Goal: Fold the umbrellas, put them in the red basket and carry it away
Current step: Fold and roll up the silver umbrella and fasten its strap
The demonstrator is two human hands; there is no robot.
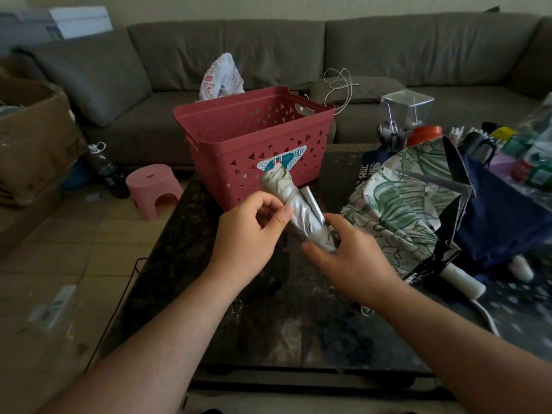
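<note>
Silver umbrella (294, 209): rolled, gripped by left hand (249, 233) and right hand (349, 258); red basket (254, 141) at bench (298, 324) far edge.

A long grey-brown sofa (388, 52) runs across the back of the room, turning at the right edge. Before it stands a dark marbled table (298, 324). The floor (53, 264) is pale tile, with a pink stool (153, 189) and a cardboard box (33, 138) at the left. Light is dim.
</note>
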